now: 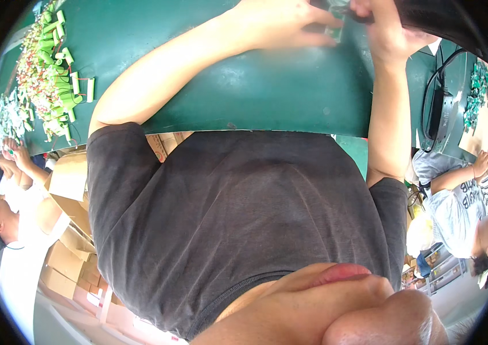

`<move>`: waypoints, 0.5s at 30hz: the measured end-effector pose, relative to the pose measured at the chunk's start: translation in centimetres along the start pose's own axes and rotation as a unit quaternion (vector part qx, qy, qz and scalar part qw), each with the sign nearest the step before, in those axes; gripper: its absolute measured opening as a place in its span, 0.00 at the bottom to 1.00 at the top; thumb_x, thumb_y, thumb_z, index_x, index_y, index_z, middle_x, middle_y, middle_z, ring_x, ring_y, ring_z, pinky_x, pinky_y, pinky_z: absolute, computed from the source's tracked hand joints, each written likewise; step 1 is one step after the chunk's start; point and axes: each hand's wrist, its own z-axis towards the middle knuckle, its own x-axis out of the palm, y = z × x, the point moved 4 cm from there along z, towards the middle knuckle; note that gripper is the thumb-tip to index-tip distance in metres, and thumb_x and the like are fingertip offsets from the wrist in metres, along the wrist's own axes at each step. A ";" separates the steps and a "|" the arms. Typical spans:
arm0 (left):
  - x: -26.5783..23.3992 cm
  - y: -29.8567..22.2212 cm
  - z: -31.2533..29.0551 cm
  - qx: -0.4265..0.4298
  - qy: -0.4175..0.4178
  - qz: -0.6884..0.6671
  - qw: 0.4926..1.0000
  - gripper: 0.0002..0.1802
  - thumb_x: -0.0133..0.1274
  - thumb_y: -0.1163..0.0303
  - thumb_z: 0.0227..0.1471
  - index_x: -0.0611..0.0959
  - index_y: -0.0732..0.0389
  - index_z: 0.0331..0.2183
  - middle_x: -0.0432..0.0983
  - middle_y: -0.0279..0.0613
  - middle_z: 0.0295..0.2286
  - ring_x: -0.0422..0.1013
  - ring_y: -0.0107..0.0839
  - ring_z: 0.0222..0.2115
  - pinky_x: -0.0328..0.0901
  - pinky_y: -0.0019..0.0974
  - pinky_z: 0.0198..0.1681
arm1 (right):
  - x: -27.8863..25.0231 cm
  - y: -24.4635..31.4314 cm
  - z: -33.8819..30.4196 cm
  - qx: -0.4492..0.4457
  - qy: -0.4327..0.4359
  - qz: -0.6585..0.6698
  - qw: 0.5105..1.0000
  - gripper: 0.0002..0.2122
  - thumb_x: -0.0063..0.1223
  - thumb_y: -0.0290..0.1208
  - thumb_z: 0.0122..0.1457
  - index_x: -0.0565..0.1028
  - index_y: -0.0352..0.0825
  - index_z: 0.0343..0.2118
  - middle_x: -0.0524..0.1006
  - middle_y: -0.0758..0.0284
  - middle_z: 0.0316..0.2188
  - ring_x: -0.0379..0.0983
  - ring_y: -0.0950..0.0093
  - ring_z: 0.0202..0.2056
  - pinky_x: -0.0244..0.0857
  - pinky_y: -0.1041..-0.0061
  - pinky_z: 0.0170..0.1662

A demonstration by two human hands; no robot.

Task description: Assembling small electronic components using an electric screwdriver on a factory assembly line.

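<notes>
My left hand (287, 23) is over the green table at the top of the view, its fingers closing around a small green piece (337, 27). Motion blur hides the kind of that piece. Beside it, my right hand (390, 31) is closed, with its fingertips on a small dark thing (361, 16) next to the green piece. What this dark thing is I cannot make out. The upper edge of the picture cuts off part of both hands.
Green battery cells with red wires (54, 75) lie heaped on the left of the table (255, 92). At right are a black power adapter (440, 115) with cable and small green boards (476, 92) on cardboard. People work on both sides; cardboard boxes (66, 261) stand behind left.
</notes>
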 end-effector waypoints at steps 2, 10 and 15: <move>0.0 0.1 -0.1 -0.001 0.001 -0.004 1.000 0.16 0.65 0.55 0.48 0.89 0.54 0.37 0.67 0.54 0.57 0.65 0.48 0.57 0.58 0.60 0.63 | 0.2 0.0 -0.3 0.010 -0.015 0.004 1.000 0.24 0.53 0.15 0.60 0.58 0.33 0.57 0.68 0.68 0.19 0.63 0.80 0.16 0.59 0.82 0.22; -2.2 -0.2 1.3 0.014 0.005 0.016 1.000 0.16 0.66 0.57 0.46 0.88 0.56 0.36 0.69 0.53 0.54 0.68 0.48 0.55 0.60 0.57 0.61 | -1.9 1.7 1.0 0.014 -0.081 0.004 0.997 0.24 0.52 0.10 0.59 0.60 0.31 0.57 0.72 0.60 0.18 0.68 0.71 0.17 0.66 0.66 0.24; -8.5 7.9 2.9 -0.088 -0.040 0.012 0.995 0.14 0.66 0.65 0.45 0.84 0.61 0.35 0.76 0.53 0.40 0.73 0.53 0.44 0.69 0.47 0.50 | -4.4 7.8 2.1 0.035 -0.117 -0.069 0.990 0.24 0.48 0.13 0.61 0.59 0.34 0.59 0.69 0.63 0.21 0.66 0.71 0.21 0.66 0.62 0.29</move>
